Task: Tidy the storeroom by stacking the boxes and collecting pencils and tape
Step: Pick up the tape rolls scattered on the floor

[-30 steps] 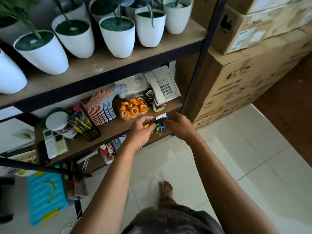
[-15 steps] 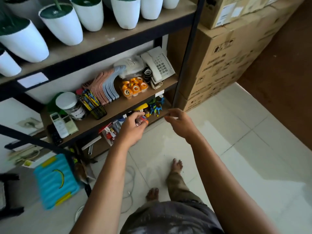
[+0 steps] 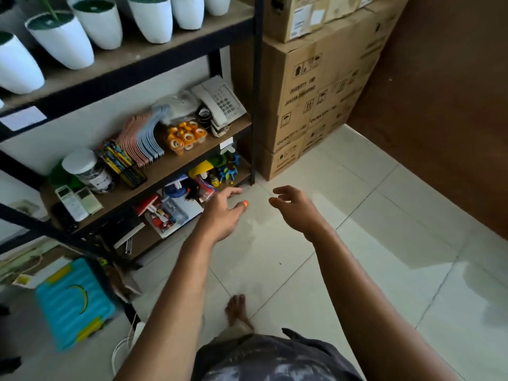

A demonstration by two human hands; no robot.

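My left hand (image 3: 222,213) hovers over the floor tiles beside the bottom shelf, fingers loosely spread, nothing visibly held. My right hand (image 3: 295,209) hangs open a little to its right, fingers curled apart and empty. Both thumbs have an orange tip. On the middle shelf sit a pack of orange tape rolls (image 3: 187,136), black tape rolls (image 3: 204,116) and a black mesh holder of pencils (image 3: 121,163). Stacked cardboard boxes (image 3: 316,86) stand right of the rack, against the brown wall.
The black metal rack (image 3: 257,105) carries white plant pots (image 3: 63,45) on top, a white telephone (image 3: 220,103) and coloured folders (image 3: 143,138). Toys (image 3: 228,169) and clutter fill the bottom shelf. A blue case (image 3: 74,301) lies on the floor at left. My bare foot (image 3: 237,309) stands on pale tiles.
Both hands have drawn back from the front edge of the middle shelf, down to beside the bottom shelf, and moved apart. The view has tilted so more floor shows.
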